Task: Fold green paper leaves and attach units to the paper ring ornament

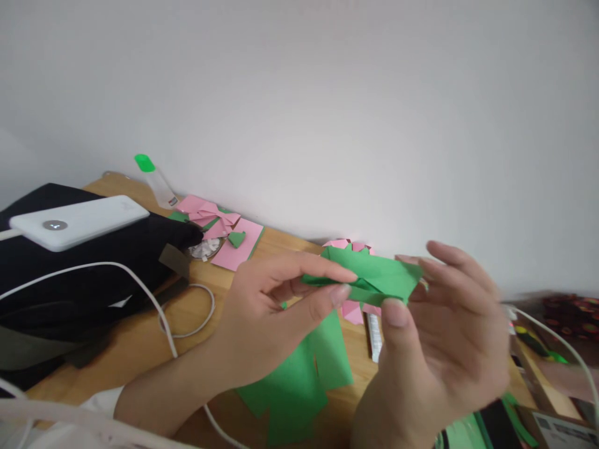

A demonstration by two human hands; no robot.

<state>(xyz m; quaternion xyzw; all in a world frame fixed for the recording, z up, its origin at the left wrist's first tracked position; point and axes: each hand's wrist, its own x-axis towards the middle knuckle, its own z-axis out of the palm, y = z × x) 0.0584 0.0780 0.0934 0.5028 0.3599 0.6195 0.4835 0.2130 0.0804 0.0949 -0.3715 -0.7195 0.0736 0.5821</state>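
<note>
Head view, hands (262,318) (452,355) aloft (pinching green paper (374,269))

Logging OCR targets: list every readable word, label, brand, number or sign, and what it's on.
No text is legible. Too small or blurred:
White power bank: lit display marks
Green-capped bottle: small label near base
White strip by right thumb: fine print
Lower-right white label: dark print
</note>
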